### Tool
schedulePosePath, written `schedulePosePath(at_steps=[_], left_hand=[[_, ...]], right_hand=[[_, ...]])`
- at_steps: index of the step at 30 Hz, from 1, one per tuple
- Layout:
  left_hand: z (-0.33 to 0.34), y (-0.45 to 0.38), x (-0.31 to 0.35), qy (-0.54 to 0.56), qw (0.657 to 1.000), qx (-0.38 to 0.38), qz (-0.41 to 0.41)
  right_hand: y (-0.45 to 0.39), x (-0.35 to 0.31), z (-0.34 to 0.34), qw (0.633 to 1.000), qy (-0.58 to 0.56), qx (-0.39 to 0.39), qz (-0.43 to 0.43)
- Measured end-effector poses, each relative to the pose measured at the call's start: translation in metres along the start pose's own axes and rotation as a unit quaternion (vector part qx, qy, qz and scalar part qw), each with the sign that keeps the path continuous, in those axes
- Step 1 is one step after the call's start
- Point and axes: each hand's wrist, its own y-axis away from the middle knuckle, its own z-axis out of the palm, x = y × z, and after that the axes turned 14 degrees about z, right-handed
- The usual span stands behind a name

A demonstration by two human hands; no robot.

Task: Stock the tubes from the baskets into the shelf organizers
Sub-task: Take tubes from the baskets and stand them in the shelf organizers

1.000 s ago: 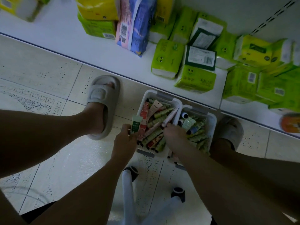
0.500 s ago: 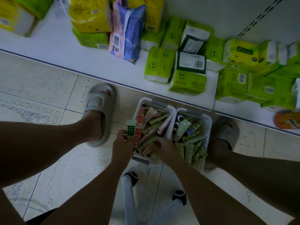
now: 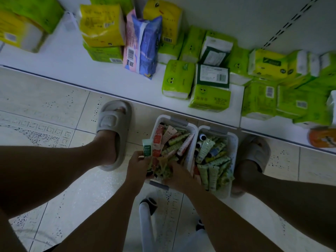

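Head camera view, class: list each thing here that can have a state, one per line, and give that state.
Left basket: on the floor, full of tubes.
Right basket: beside it, touching, also full.
Left hand: holds a green-and-white tube upright at the left basket's near corner.
Right hand: down among the left basket's tubes; grip hidden.
Tissue packs: lying on the low shelf.

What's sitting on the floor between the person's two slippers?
Two white baskets full of tubes stand side by side between the slippers, in the head view.
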Motion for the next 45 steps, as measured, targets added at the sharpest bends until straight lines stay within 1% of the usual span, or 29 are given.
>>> schedulePosePath(at_steps=[2, 5, 8, 11, 13, 15, 18, 22, 25, 28, 31, 34, 36, 39, 42, 45], left_hand=[[-0.003, -0.001, 0.003, -0.005, 1.000, -0.007, -0.005], [-0.005, -0.005, 0.011, -0.004, 1.000, -0.012, -0.007], [-0.005, -0.009, 0.024, -0.010, 0.999, -0.035, -0.012], [-0.001, -0.011, 0.052, -0.019, 0.995, -0.098, -0.011], [0.003, -0.008, 0.080, -0.025, 0.990, -0.136, 0.009], [0.006, 0.000, 0.115, -0.030, 0.983, -0.173, 0.044], [0.006, 0.021, 0.174, -0.025, 0.966, -0.230, 0.116], [0.004, 0.064, 0.262, -0.015, 0.931, -0.298, 0.211], [-0.001, 0.111, 0.327, -0.038, 0.890, -0.341, 0.301], [-0.009, 0.162, 0.387, -0.066, 0.848, -0.373, 0.371], [-0.016, 0.206, 0.438, -0.089, 0.818, -0.371, 0.430], [-0.021, 0.237, 0.478, -0.096, 0.803, -0.345, 0.476], [-0.022, 0.247, 0.498, -0.091, 0.802, -0.323, 0.493], [-0.017, 0.252, 0.514, -0.064, 0.810, -0.290, 0.506], [-0.008, 0.248, 0.518, -0.031, 0.818, -0.274, 0.505], [0.005, 0.243, 0.513, -0.030, 0.818, -0.267, 0.509]], right_hand=[[-0.006, -0.004, 0.004, 0.999, 0.008, 0.038, 0.017], [-0.007, -0.008, -0.007, 0.994, -0.090, 0.063, 0.024], [0.001, -0.015, -0.043, 0.981, -0.189, 0.031, 0.031], [0.027, -0.032, -0.091, 0.971, -0.238, -0.011, 0.007], [0.054, -0.045, -0.121, 0.965, -0.261, -0.020, -0.011], [0.083, -0.061, -0.149, 0.964, -0.265, -0.002, -0.031], [0.132, -0.088, -0.188, 0.965, -0.245, 0.059, -0.080], [0.209, -0.120, -0.235, 0.946, -0.252, 0.116, -0.168], [0.266, -0.142, -0.263, 0.928, -0.221, 0.158, -0.255], [0.320, -0.161, -0.289, 0.912, -0.190, 0.186, -0.312], [0.369, -0.175, -0.313, 0.893, -0.182, 0.202, -0.358], [0.409, -0.185, -0.334, 0.878, -0.174, 0.215, -0.391], [0.429, -0.190, -0.347, 0.868, -0.182, 0.233, -0.400], [0.447, -0.195, -0.364, 0.855, -0.189, 0.266, -0.404], [0.453, -0.195, -0.376, 0.846, -0.206, 0.288, -0.398], [0.449, -0.191, -0.381, 0.846, -0.199, 0.315, -0.381]])
